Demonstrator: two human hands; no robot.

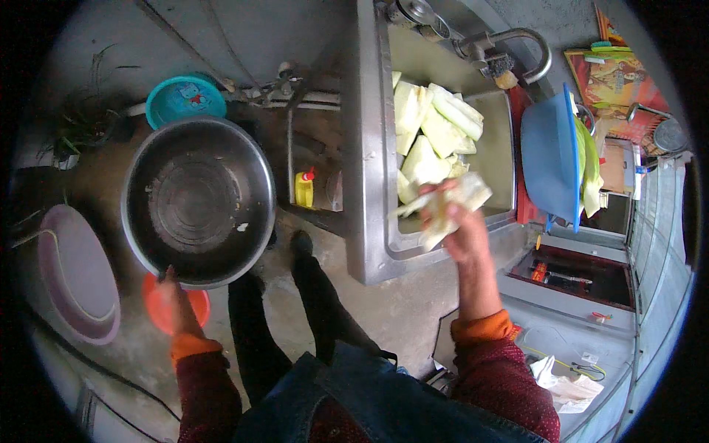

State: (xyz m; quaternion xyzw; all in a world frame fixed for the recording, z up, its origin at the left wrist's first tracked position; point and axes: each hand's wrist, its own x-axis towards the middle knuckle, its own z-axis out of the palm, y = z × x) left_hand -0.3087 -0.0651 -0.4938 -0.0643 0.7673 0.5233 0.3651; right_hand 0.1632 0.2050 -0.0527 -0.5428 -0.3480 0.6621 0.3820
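My left hand [177,303] is closed on the near rim of a large round metal basin [196,196], which is tilted so its inside shows. A few small pale scraps cling to the basin's bottom. Over the near edge of the steel sink [369,244], my right hand [461,229] grips a pale green-white vegetable piece [474,190] with leafy, ragged ends. Several similar vegetable pieces [439,125] lie heaped in the sink, left of its bare right part. Their exact kind I cannot make out.
A tap [517,37] curves over the sink's far end. Right of it stands a blue tub [546,159] with green leaves. On the left are a turquoise basin [185,100], an orange basin [199,306] and a mauve tub [77,273]. A yellow bottle [304,190] stands beside the sink.
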